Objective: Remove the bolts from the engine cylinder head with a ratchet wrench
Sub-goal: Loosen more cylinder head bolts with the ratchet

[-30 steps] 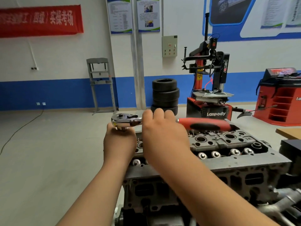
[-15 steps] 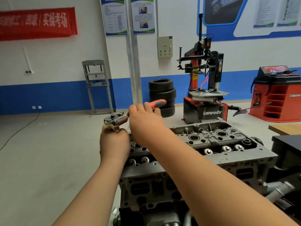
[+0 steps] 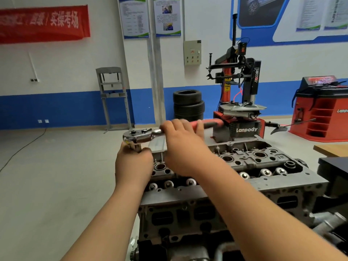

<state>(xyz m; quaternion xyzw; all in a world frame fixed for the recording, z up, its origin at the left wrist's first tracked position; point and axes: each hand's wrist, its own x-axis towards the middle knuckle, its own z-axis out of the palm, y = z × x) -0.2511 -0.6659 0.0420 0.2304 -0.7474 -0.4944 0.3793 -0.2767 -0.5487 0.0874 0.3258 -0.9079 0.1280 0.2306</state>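
Tightly, right hand (image 3: 181,147) around ratchet wrench (image 3: 140,136)

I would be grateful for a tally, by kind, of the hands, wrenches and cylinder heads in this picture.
Hands: 2, the left hand and the right hand
Ratchet wrench: 1
Cylinder head: 1
Total: 4

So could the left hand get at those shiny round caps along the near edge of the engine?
Probably yes. The left hand is right beside the caps, nothing between them, but it grips the shaft under the wrench and must let go first.
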